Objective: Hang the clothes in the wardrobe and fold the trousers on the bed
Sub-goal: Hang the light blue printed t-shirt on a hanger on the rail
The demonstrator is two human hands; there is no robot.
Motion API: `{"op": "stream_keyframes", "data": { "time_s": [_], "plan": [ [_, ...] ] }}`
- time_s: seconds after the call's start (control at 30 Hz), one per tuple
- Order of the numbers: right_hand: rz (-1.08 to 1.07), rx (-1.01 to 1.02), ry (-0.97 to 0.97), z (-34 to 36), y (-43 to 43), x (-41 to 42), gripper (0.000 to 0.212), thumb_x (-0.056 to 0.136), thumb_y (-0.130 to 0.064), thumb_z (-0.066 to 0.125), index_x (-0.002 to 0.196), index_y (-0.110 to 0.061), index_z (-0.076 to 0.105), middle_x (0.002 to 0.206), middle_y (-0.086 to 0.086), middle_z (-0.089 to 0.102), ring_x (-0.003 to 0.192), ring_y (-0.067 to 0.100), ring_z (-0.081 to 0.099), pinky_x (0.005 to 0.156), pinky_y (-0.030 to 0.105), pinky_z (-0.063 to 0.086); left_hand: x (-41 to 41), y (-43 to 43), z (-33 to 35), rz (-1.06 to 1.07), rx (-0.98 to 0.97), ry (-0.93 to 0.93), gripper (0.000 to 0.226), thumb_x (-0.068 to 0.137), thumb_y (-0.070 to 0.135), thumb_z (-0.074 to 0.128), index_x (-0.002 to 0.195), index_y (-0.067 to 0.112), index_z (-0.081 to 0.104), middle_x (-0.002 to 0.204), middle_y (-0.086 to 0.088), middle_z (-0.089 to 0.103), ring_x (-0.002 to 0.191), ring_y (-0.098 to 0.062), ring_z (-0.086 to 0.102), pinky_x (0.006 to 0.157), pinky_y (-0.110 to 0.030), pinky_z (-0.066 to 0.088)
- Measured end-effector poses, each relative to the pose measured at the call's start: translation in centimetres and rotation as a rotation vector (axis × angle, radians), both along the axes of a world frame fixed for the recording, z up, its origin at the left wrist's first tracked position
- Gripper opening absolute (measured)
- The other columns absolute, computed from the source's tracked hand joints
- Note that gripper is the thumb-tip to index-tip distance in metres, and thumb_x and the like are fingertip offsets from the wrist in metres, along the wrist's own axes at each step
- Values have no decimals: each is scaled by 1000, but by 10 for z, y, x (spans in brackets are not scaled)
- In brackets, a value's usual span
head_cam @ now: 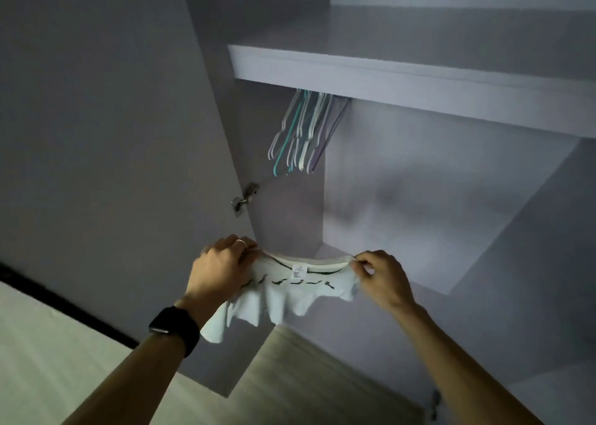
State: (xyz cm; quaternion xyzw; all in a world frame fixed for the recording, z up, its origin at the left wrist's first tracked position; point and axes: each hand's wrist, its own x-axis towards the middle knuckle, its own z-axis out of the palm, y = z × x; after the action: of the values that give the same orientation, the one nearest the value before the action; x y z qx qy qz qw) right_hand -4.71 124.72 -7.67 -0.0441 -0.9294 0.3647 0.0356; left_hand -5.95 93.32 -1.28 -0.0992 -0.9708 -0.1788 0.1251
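A white T-shirt point(283, 299) with dark marks and a neck label hangs stretched between my two hands, in front of the open wardrobe point(403, 179). My left hand point(222, 270), with a ring and a black watch on the wrist, grips the shirt's left shoulder. The right shoulder is pinched between the fingers of my right hand point(380, 276). Several empty hangers point(303, 134) in teal, white and purple hang under the wardrobe shelf point(419, 83), above and slightly left of the shirt.
The wardrobe door point(113, 134) stands open on the left, with a metal hinge point(245, 197) on its inner edge. The hanging bay to the right of the hangers holds no clothes. Pale wooden floor point(306, 376) shows below, and a light surface point(48, 344) lies at lower left.
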Motion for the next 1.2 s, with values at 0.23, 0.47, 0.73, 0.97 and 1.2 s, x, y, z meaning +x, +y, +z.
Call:
{"op": "stream_keyframes", "data": {
  "time_s": [0.23,0.47,0.73,0.97,1.2],
  "plan": [
    [239,35,-64,55,-50,-74,24,95,-31,66,116,-18,69,118,1,69,107,22,65,89,31,51,-4,-34,76,42,-430,372,16,91,21,70,104,13,77,120,-15,69,125,-41,57,107,-58,41],
    [-48,-145,-54,108,-74,-178,34,99,-41,56,121,-15,56,122,11,65,102,29,59,80,28,39,-61,-51,108,118,-869,248,52,100,27,52,150,34,40,168,-14,2,149,-45,-19,105,-67,-31],
    [-242,-331,-7,96,-92,-280,46,103,-48,48,78,-11,57,81,14,61,69,30,56,79,46,56,-113,-95,82,45,-965,555,43,86,17,57,128,22,66,162,-19,24,149,-50,8,117,-64,-15],
    [-330,-226,121,71,-90,-294,24,85,-26,61,93,-7,74,101,18,74,92,37,71,87,45,60,-135,-106,58,156,-1084,594,47,102,35,32,148,39,40,169,-9,2,151,-45,-13,110,-67,-25],
    [-488,17,260,92,-76,-263,56,104,-46,31,129,-5,60,128,24,61,113,43,59,92,44,47,-122,-103,36,97,-907,577,48,99,31,28,138,37,56,168,-7,13,153,-40,-7,116,-60,-22]
  ]
}}
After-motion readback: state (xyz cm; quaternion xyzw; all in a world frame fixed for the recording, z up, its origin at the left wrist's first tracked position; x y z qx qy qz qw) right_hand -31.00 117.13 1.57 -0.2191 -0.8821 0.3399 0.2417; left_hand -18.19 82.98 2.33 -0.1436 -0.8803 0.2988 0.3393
